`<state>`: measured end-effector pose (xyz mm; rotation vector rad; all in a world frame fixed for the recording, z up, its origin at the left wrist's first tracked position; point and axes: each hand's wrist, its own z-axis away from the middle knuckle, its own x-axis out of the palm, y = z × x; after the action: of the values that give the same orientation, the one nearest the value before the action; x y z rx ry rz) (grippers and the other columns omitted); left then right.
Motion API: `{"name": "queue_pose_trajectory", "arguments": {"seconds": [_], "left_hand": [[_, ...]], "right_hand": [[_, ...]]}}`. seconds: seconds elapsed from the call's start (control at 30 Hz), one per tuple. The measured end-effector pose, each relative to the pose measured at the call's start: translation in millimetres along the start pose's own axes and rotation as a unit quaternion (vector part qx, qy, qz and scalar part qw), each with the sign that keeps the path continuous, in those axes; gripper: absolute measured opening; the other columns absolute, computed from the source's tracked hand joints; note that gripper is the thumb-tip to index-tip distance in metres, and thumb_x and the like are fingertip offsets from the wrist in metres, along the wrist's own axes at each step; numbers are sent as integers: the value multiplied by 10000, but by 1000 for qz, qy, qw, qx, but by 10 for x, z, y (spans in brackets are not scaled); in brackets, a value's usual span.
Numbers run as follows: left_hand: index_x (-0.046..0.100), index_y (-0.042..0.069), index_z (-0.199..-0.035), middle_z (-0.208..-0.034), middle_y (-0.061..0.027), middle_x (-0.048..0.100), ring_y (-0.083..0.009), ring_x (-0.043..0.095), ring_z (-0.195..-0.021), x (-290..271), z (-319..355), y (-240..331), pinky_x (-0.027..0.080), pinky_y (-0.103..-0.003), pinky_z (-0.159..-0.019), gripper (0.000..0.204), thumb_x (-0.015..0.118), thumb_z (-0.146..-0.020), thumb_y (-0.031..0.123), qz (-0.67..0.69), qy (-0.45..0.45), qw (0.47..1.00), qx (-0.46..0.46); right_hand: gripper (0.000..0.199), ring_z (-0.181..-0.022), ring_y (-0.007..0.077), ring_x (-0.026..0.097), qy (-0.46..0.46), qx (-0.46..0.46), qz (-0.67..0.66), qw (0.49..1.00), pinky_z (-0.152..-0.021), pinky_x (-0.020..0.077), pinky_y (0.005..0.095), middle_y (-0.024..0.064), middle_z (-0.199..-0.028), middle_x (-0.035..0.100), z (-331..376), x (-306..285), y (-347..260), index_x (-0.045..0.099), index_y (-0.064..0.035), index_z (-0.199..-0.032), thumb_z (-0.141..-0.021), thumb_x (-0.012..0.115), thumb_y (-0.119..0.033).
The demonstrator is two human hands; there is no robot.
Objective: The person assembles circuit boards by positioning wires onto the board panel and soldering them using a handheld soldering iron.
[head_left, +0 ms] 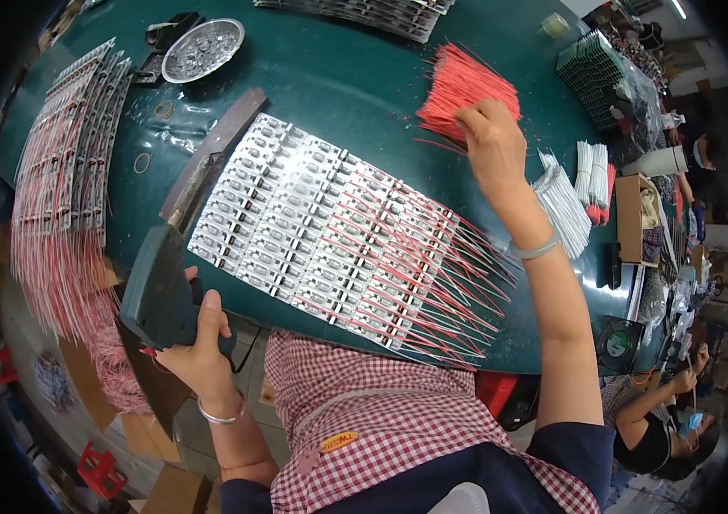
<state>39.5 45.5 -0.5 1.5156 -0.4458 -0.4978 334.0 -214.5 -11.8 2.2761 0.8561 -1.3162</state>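
Observation:
My left hand (201, 351) is wrapped around the dark green handle of a pistol-grip tool (161, 283) with a long dark metal bar. That bar slants along the left side of a metal panel (295, 214) made of rows of small silver plates. Red and white wires (458, 317) fan out from the panel's right part. At the upper right my right hand (494, 141) pinches at the near edge of a pile of red wires (467, 81). Its fingertips are together on the wires; how many they grip is hidden.
Stacked wired panels (68, 163) stand at the left table edge. A metal bowl (203, 51) of silvery scraps sits at the back. White wires (563, 210) lie right of my forearm, near a cardboard box (635, 218). A person (664, 428) sits at the far right.

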Motion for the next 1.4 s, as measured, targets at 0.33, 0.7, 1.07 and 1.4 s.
{"name": "queue_pose_trajectory", "arguments": {"seconds": [0.33,0.7,1.07,1.4], "left_hand": [[568,-79,-1231,-1120,-153,671,-90,509,-558,-132,144,-75,381,-225,-461,412,676,-834,-91,30,12,999,8],[487,-76,-1331,-1225,-202,643,-108,479,-519,-256,409,-147,391,-227,-450,446,583,-903,2,144,-9,989,4],[551,-75,-1292,-1192,-185,650,-142,605,-678,-467,699,-331,495,-253,-577,472,679,-844,0,126,-107,982,-90],[712,-43,-986,-899,-138,717,-207,702,-751,-402,833,-361,546,-295,-654,207,785,-819,57,-104,-148,983,28]], "right_hand": [[60,-839,268,658,-128,-94,156,975,-700,542,410,85,-831,632,-168,-462,-212,683,-81,-801,-765,643,-54],[64,-929,273,674,-284,-158,195,925,-655,589,386,121,-897,678,-37,-309,-612,728,-44,-778,-726,699,-20],[269,-798,269,610,-57,-65,-250,964,-655,511,377,80,-888,658,651,-354,-1602,713,-39,-977,-745,686,95],[267,-819,248,584,-62,-102,-210,970,-674,503,348,92,-930,620,783,-251,-1685,682,19,-991,-731,654,-32]]}}
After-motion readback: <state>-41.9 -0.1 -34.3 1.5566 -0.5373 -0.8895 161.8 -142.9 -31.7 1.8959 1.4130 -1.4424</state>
